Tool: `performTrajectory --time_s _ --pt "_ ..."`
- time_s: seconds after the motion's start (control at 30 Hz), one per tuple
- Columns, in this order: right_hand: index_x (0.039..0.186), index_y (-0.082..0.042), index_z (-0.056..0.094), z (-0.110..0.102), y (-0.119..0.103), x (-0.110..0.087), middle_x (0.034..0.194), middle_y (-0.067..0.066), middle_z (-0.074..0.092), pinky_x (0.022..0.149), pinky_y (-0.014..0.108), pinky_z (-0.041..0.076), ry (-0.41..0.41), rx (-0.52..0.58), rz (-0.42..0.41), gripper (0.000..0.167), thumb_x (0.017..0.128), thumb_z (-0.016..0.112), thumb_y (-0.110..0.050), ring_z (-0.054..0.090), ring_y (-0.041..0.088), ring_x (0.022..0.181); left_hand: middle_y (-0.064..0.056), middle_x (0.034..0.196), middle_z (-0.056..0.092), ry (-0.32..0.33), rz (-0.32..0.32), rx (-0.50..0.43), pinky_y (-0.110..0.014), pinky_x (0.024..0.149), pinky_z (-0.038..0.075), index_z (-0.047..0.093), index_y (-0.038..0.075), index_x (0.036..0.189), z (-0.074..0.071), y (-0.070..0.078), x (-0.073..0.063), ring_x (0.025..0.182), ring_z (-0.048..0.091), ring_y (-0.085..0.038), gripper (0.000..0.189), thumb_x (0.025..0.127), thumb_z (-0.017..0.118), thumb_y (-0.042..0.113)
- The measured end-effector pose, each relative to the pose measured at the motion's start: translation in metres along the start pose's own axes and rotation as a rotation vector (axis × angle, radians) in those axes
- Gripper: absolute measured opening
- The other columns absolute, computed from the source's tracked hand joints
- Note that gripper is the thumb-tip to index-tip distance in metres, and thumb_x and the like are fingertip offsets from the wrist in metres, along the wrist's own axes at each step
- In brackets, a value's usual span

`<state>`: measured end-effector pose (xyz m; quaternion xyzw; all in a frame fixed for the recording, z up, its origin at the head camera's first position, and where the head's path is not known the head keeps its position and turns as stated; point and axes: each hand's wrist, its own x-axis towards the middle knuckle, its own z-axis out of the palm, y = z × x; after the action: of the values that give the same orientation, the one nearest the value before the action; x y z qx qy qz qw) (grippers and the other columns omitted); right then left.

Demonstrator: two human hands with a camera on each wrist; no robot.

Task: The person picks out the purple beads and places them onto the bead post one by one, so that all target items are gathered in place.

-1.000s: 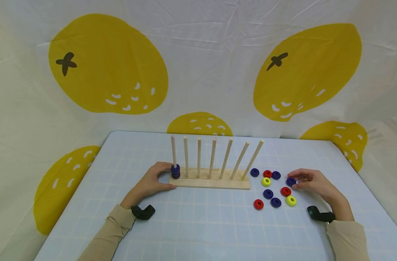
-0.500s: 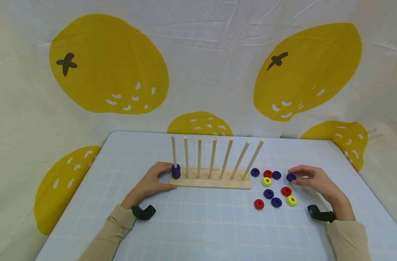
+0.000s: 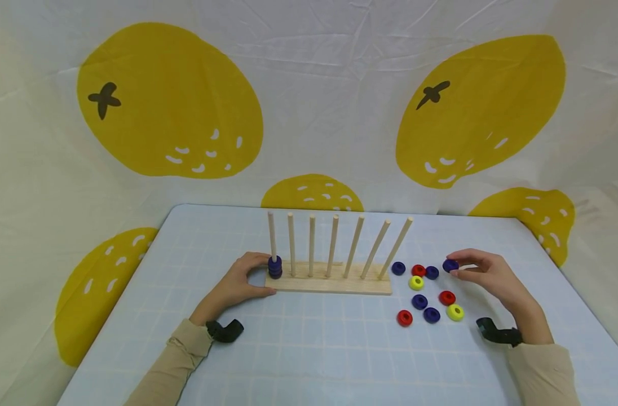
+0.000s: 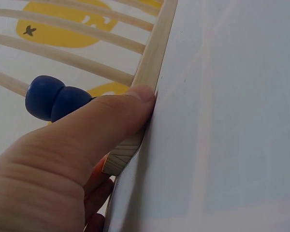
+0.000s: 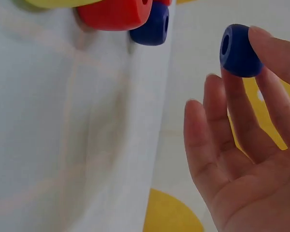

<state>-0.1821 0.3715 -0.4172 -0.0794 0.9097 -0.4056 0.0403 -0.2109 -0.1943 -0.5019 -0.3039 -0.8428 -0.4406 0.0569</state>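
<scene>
My left hand (image 3: 240,280) grips the left end of a wooden base (image 3: 334,286) that carries a row of upright pegs. In the left wrist view the thumb lies along the base's front edge, with the other fingers behind it. Dark blue beads (image 3: 275,267) are stacked low on the leftmost peg; the other pegs are bare. At the right, my right hand (image 3: 489,274) pinches a blue bead (image 5: 240,51) between thumb and fingertips, raised off the table. Its hole shows in the right wrist view, where the lower fingers are spread loosely.
Between the base and my right hand lie loose beads: several blue ones (image 3: 419,301), red ones (image 3: 404,318) and yellow ones (image 3: 455,312). A pale blue gridded table (image 3: 299,355) runs back to a white cloth (image 3: 319,107) printed with yellow fruit.
My right hand has picked the blue bead up from the table and carried it slightly upward and left. The left hand keeps its grip on the base.
</scene>
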Motion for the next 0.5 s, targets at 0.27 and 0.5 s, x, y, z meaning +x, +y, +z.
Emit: performTrajectory --time_s 0.27,0.5 --pt "0.127 -0.007 0.062 0.006 -0.014 0.001 0.113 0.0 0.067 0.079 0.013 0.051 0.108 0.013 -0.027 0.04 0.094 0.07 -0.028 0.063 0.004 0.095 -0.005 0.131 0.061 0.0 0.008 -0.005 -0.05 0.104 0.042 0.067 0.012 0.124 0.0 -0.002 0.0 0.122 0.053 -0.025 0.064 0.067 0.094 0.021" --pt "0.129 -0.005 0.061 0.01 -0.028 0.0 0.114 0.001 0.064 0.08 0.01 0.049 0.169 0.061 -0.03 0.04 0.095 0.069 -0.024 0.065 0.003 0.092 -0.006 0.131 0.061 -0.004 -0.015 0.009 -0.051 0.105 0.042 0.066 0.01 0.125 -0.001 0.001 0.0 0.122 0.053 -0.026 0.065 0.067 0.093 0.022"
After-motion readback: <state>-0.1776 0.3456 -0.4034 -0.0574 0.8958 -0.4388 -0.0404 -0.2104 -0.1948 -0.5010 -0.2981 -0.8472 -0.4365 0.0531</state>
